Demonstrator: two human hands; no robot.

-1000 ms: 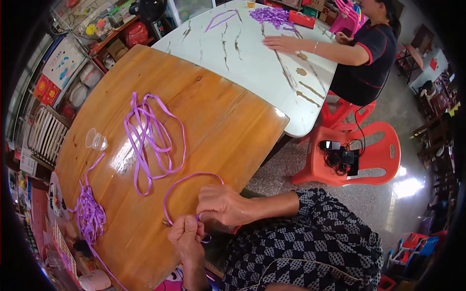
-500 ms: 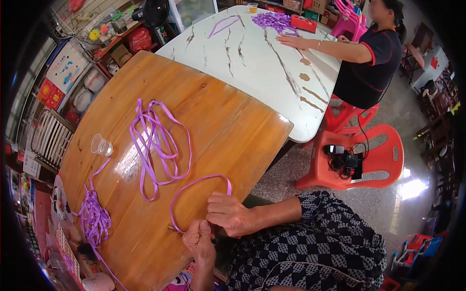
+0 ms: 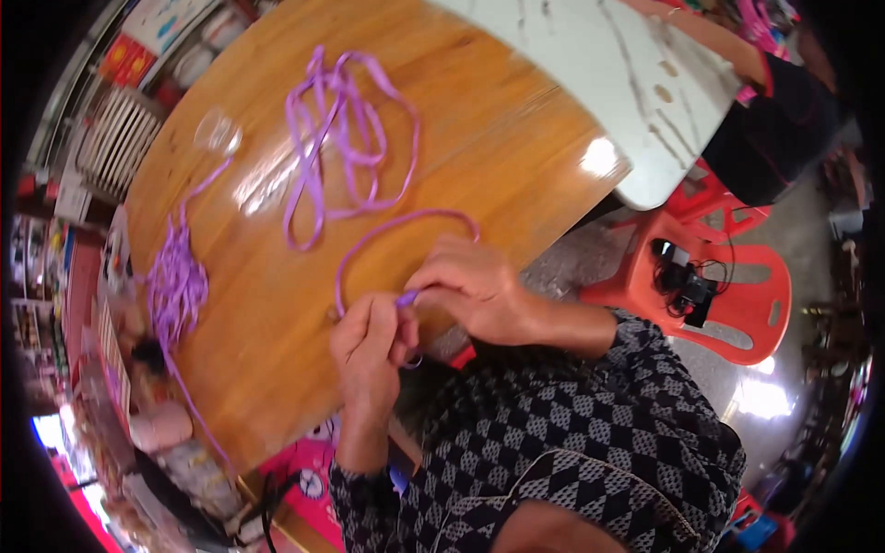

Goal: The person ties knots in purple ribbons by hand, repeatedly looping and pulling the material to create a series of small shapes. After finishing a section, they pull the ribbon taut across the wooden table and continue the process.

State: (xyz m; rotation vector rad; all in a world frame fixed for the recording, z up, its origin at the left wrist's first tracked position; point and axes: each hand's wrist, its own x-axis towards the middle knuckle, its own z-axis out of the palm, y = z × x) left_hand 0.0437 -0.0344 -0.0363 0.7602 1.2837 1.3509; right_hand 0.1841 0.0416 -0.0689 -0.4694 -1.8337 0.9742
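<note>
My left hand and my right hand are close together over the near edge of the wooden table. Both are closed on a flat purple ribbon; a short, bunched piece of it shows between the fingers. From the hands the ribbon arches over the tabletop in one loop. Farther off lies a loosely looped purple ribbon. At the left a tangled bundle of purple ribbon rests on the wood, a strand trailing toward the near edge. What the fingertips do on the ribbon is partly hidden.
A clear plastic cup is at the left of the table. A white marbled table adjoins at the far right, with another person's arm over it. A red plastic chair holding black cables and devices stands at right.
The view has shifted down, so tabletop things appear higher. My hands have drawn slightly apart, and a piece of ribbon now shows between them.
</note>
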